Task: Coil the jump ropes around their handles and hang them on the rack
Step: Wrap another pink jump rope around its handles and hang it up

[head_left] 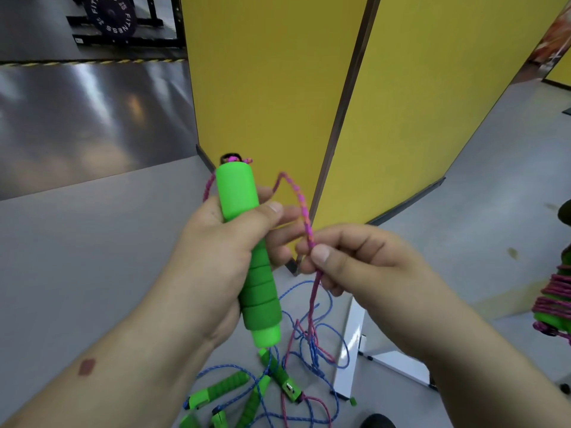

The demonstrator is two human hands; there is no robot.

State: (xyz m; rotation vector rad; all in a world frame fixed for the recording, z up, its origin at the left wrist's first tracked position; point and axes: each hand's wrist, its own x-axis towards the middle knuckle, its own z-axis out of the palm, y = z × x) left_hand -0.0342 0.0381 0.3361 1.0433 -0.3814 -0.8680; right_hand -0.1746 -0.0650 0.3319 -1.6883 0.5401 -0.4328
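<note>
Right now my left hand (216,257) has its grip clenched round the green foam handle (250,251), held nearly upright in front of the yellow partition (417,103). My right hand (355,267) pinches the pink rope (301,202) between thumb and fingers, just beside the handle; the rope arcs up from the pinch and also trails down to the floor (92,257). Below, more green handles (221,389) lie in a tangle of blue rope (327,335) and pink rope. At the right edge, a pink-wound bundle (554,301) shows, partly cut off. No container is visible.
</note>
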